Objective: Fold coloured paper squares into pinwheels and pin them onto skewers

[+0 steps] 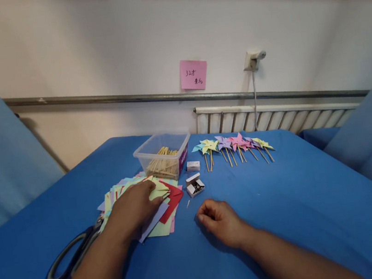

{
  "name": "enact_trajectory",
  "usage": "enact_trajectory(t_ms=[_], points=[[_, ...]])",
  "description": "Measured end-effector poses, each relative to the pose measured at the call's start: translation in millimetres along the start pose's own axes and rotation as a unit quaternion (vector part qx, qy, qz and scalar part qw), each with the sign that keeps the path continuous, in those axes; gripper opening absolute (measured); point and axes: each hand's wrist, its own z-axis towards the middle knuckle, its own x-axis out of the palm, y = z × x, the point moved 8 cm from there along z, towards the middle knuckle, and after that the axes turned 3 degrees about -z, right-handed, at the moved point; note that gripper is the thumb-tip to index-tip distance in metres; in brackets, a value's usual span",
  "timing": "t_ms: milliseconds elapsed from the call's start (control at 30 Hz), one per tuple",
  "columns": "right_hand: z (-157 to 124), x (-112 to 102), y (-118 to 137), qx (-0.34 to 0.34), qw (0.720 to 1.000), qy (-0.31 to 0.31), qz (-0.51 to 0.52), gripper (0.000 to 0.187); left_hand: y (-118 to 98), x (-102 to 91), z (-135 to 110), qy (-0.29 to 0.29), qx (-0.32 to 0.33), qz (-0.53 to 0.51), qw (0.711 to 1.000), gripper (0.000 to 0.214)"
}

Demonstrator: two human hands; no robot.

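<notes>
My left hand (140, 207) lies over a spread stack of coloured paper sheets (166, 227), with thumb and fingers closed about pale yellow paper (160, 189) on top; some fingertips are hidden. A red piece of paper (174, 202) sticks out just right of that hand. My right hand (221, 220) rests on the blue cloth with its fingers curled in, and nothing shows in it. A small open box of dark metal pins (197, 186) stands beyond the right hand. Between box and hand lies a tiny pale stick (188, 203).
Large dark-handled scissors (70, 257) lie partly behind my left forearm. A clear plastic tub (162, 145) of wooden sticks (163, 161) stands behind the papers, beside a closed small box (193, 166). Several paper pinwheels (238, 142) lie along the far side of the blue-covered table (303, 201).
</notes>
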Motion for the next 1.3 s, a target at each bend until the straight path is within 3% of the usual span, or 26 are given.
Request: enact_trajectory(t_ms=[233,800,967,1133,1200,1300], points=[[-1,-1,2,-0.006,1.000,0.006,-0.018,0.010,4,-4.8,-2,0.014,-0.041,-0.044,0.998,0.035],[-2,-1,8,-0.013,0.999,0.012,-0.041,0.011,4,-18.9,-5,-0.050,-0.091,-0.026,0.994,0.035],[-2,-1,7,-0.008,0.999,0.017,-0.039,0.011,1,-35.6,-9,-0.123,-0.094,-0.036,0.987,0.037],[-1,1,4,-0.016,0.999,0.013,-0.044,0.010,6,-38.1,-12,-0.168,-0.107,-0.075,0.977,0.035],[-1,2,2,-0.013,0.999,0.012,-0.039,0.009,8,-43.6,-17,-0.233,-0.109,-0.127,0.958,0.033],[-1,3,-1,-0.002,1.000,0.013,-0.012,0.008,11,-45.7,-26,-0.322,-0.114,-0.287,0.895,0.027]])
